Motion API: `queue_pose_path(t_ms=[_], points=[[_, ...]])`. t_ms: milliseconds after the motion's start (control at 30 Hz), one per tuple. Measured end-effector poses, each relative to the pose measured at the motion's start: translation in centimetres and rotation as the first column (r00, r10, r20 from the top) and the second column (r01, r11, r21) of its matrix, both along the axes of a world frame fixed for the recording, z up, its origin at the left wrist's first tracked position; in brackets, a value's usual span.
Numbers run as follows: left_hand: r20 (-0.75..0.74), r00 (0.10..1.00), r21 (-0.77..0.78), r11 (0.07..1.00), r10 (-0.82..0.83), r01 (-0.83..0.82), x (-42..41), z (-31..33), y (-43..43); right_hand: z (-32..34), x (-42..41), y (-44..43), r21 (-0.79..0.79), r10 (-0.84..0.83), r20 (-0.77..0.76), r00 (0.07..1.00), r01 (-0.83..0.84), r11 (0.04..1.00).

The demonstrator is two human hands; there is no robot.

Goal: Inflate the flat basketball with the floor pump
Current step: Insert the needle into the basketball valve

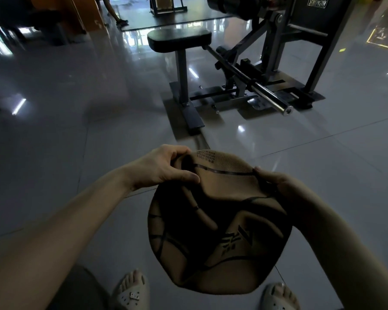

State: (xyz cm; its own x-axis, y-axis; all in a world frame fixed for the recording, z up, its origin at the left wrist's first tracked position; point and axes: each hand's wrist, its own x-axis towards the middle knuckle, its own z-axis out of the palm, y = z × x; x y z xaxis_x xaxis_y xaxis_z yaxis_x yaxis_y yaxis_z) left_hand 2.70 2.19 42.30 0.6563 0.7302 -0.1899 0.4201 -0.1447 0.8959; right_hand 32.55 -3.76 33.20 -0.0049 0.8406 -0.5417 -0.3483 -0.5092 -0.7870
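A flat, caved-in tan basketball (229, 189) with black seams and a black logo hangs in front of me above the floor. My left hand (164, 167) grips its upper left rim, thumb on the near face and fingers curled over the edge. My right hand (278, 184) pinches the upper right rim. The ball's lower half sags in deep folds. No floor pump is in view.
A gym machine with a black padded seat (179, 39), a steel base (193, 117) and a chrome bar (271, 98) pointing toward me stands ahead on the glossy grey tile floor (76, 142). My sandalled feet (132, 291) are below the ball. Another person's legs (115, 14) show far back.
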Motion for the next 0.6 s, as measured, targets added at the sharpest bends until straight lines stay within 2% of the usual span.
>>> queue_pose_path(t_ms=[67,233,367,500,600], points=[[-0.009,1.000,0.021,1.000,0.005,-0.005,0.0,-0.1,-0.3,0.0,-0.2,-0.3,-0.031,0.000,-0.010,1.000,0.000,1.000],[-0.094,0.993,0.235,0.971,0.075,-0.051,0.8,-0.7,-1.2,0.0,-0.7,-0.7,-0.037,0.037,0.006,0.999,-0.037,0.999],[-0.076,0.994,0.284,0.958,0.074,-0.049,1.3,-0.7,-2.0,1.3,-1.5,-1.6,0.014,0.086,0.206,0.975,-0.091,0.996],[-0.090,0.995,0.301,0.953,0.039,-0.010,1.5,0.0,-2.9,2.8,-1.5,-2.0,0.113,0.005,0.361,0.933,-0.049,0.992],[-0.126,0.991,0.385,0.923,0.036,0.015,1.3,0.3,-3.5,3.9,-1.8,-2.0,0.295,-0.159,0.608,0.778,-0.035,0.955]])
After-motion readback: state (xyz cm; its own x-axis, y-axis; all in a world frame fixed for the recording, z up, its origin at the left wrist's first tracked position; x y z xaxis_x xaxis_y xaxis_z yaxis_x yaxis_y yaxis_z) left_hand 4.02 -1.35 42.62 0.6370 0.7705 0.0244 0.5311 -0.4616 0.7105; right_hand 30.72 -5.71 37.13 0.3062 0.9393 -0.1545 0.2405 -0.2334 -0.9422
